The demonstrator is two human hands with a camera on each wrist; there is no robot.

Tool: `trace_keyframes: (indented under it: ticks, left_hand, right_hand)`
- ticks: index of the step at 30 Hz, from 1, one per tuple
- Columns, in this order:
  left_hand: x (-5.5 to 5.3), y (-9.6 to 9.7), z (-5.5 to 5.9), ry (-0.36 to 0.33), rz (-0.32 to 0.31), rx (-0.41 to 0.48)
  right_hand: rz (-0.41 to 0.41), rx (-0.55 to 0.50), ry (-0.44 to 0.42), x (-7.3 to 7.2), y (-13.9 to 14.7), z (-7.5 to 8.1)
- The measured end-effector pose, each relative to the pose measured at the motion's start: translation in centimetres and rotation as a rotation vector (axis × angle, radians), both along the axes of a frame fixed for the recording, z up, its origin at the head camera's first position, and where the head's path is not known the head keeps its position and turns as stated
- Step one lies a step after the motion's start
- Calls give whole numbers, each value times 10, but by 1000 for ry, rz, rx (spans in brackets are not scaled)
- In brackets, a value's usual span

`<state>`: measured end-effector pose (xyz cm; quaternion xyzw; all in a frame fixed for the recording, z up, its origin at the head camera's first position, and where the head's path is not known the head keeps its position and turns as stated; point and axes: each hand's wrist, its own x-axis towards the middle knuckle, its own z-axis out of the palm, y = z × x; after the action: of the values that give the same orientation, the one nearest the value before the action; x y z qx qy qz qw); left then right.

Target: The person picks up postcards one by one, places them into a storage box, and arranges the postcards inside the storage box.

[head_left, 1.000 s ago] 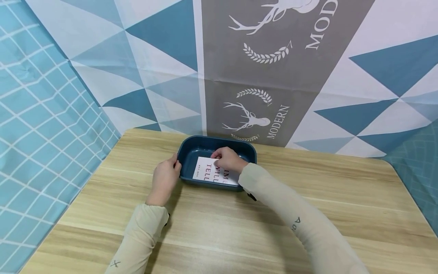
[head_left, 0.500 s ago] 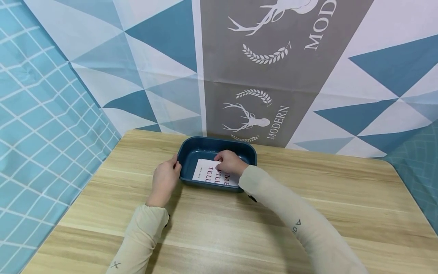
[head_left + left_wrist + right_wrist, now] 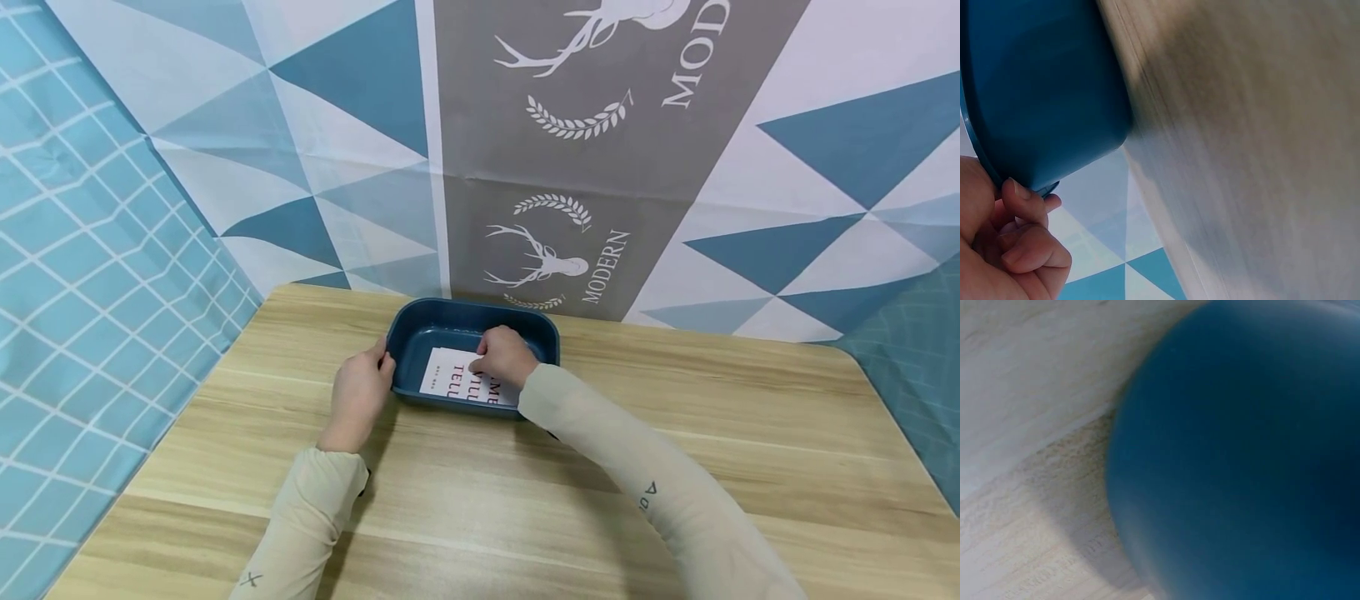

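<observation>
A dark blue bin (image 3: 420,310) stands on the wooden table near its back edge. My left hand (image 3: 358,392) grips the bin's left rim; in the left wrist view the curled fingers of the left hand (image 3: 1019,244) hold the rim from outside. Flat inside the bin lies a white card (image 3: 444,377) with dark red lettering, partly covered by my right hand. Reaching over the front right side, my right hand (image 3: 508,357) pinches the card near its back edge; the fingertips are partly hidden. Only the bin's outer wall (image 3: 1229,456) and table show in the right wrist view.
The wooden table (image 3: 450,508) extends in front of the bin and to both sides. Behind it hangs a patterned cloth (image 3: 367,108) with triangles and deer prints, close to the bin's back. A blue checked cloth (image 3: 82,275) hangs at the left.
My right hand has shifted slightly right and toward me, then stayed. The card's back edge has come slightly toward me. My left hand keeps its hold on the rim.
</observation>
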<state>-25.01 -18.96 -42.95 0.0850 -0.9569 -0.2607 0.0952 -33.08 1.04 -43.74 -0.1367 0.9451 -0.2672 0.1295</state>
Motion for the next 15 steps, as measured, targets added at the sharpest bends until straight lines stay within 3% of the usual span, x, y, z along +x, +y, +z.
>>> trace_keyframes:
  ticks: [7,15]
  left_hand:
    - [-1,0,-1,13,-4,-14]
    - [-2,0,-5,3,-6,-6]
  right_hand:
    - [-38,11,-11,2,2,0]
    - [-1,39,-14,0,3,-2]
